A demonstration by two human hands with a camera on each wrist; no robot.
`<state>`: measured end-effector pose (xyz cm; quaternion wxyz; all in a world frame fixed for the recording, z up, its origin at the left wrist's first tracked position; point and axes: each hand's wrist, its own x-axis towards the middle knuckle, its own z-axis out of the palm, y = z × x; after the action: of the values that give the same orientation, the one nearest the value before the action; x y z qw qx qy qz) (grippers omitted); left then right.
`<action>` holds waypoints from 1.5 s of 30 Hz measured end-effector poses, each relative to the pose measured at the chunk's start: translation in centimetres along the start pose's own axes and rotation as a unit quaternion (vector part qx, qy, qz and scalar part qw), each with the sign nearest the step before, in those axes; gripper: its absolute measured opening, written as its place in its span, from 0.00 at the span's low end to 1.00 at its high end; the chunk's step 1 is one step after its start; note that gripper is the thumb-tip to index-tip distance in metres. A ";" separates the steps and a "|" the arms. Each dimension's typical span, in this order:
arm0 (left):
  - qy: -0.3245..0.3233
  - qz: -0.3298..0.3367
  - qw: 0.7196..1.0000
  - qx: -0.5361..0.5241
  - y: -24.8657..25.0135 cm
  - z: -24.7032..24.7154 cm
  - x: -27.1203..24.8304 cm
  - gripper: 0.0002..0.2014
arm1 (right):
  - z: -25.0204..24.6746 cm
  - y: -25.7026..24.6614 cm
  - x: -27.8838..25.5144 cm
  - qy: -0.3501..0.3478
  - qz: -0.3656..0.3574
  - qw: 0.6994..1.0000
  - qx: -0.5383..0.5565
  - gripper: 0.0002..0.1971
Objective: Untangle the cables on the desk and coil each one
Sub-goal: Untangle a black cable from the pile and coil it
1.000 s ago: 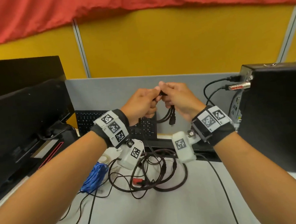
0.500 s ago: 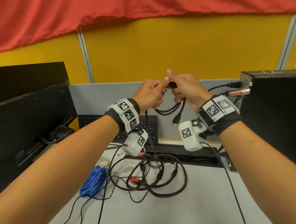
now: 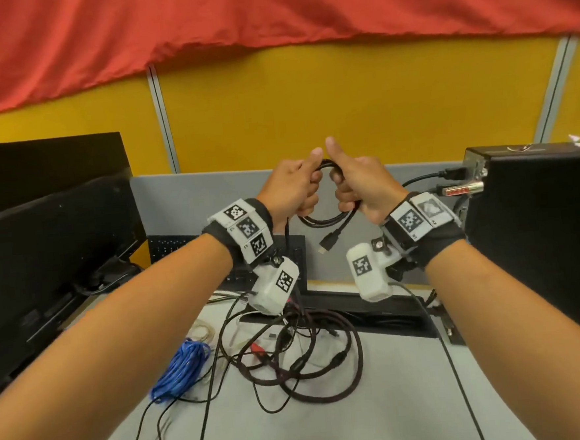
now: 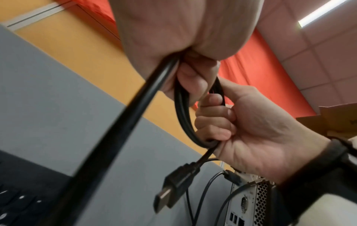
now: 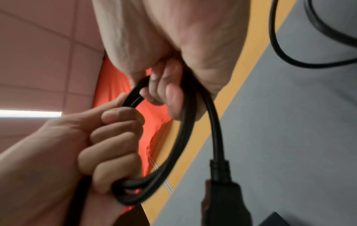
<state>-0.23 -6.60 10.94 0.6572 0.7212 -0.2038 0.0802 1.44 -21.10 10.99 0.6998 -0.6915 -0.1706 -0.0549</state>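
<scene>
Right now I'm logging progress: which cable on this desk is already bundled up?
The blue cable, lying bundled left of the dark tangle; the black cable is in both hands, half coiled.

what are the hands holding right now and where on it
Both hold one black cable, coiled into a small loop. The left hand grips the loop's left side, the right hand its right side; the cable's plug dangles free below.
</scene>
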 end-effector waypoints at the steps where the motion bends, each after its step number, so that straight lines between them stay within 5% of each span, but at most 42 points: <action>1: -0.005 0.002 1.000 -0.001 0.5 0.1 0.3 0.23 | -0.2 -0.6 0.1 -0.010 -0.009 1.000 -0.007 0.26; 7: -0.024 0.032 0.989 -0.142 1.3 1.0 1.1 0.19 | -1.3 -3.1 0.9 0.076 -0.021 0.993 0.087 0.29; 10: -0.070 0.021 0.986 -0.151 1.0 0.9 1.0 0.20 | -1.6 -2.2 0.7 0.058 0.004 0.991 0.124 0.27; 15: -0.081 -0.020 0.996 -0.005 1.3 0.4 1.1 0.22 | -1.5 -0.7 0.4 0.038 0.014 0.999 -0.010 0.21; 19: -0.087 -0.004 0.996 -0.034 0.8 0.7 0.9 0.21 | -1.2 -0.9 0.9 0.077 -0.022 0.996 -0.045 0.24; 29: -0.115 -0.036 0.991 -0.060 -3.4 -0.8 -2.0 0.20 | -2.9 0.1 1.8 0.169 0.026 0.980 0.101 0.25; 38: -0.094 -0.025 0.993 -0.073 -4.0 -4.9 -2.0 0.17 | -2.7 -0.5 1.3 0.082 0.064 0.984 0.147 0.26; 45: -0.145 -0.082 0.958 -0.232 -5.3 -3.9 -3.3 0.15 | -0.7 1.0 1.3 0.184 0.083 0.939 0.280 0.27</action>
<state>-0.55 -1.91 5.31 0.7743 0.5669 -0.2497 -0.1294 3.10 -21.49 10.49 0.8862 -0.4573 0.0110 -0.0732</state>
